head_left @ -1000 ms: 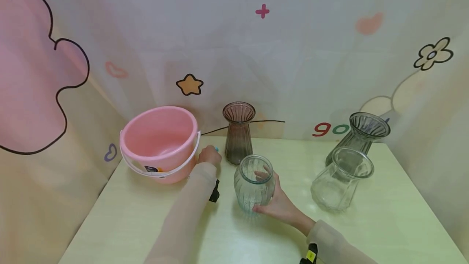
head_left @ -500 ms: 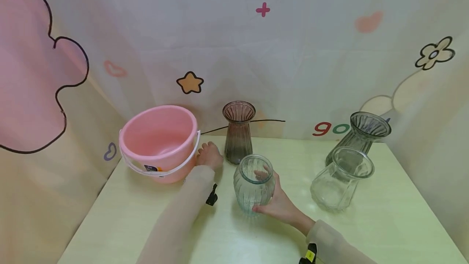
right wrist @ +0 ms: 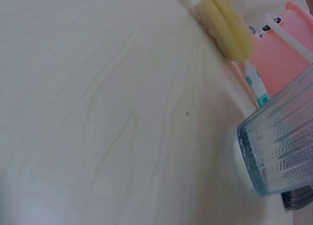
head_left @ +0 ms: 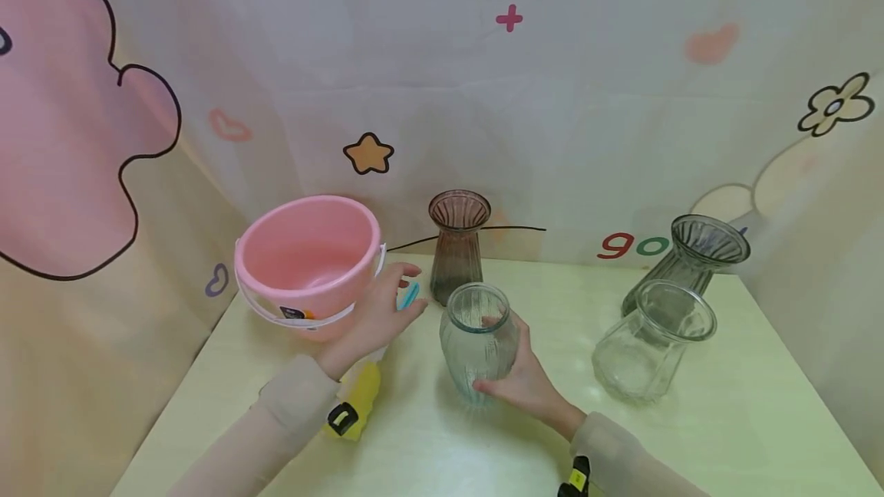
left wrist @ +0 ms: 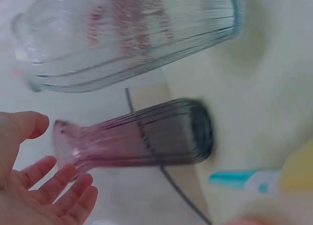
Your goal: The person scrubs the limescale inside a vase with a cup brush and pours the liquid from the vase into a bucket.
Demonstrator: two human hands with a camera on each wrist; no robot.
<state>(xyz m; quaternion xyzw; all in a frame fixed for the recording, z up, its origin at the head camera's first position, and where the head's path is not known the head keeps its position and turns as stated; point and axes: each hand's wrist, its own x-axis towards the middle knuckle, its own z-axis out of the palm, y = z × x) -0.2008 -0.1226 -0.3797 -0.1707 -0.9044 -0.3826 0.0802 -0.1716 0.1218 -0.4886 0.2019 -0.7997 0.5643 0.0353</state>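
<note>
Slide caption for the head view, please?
Right hand gripping a ribbed glass vase, left hand open near a yellow sponge brush beside a pink bucket.

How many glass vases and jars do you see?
4: a ribbed jar held by the right hand; a pinkish-grey vase behind it; a clear vase to the right; and a dark grey vase just behind that one. The bucket could hide more behind it.
</note>
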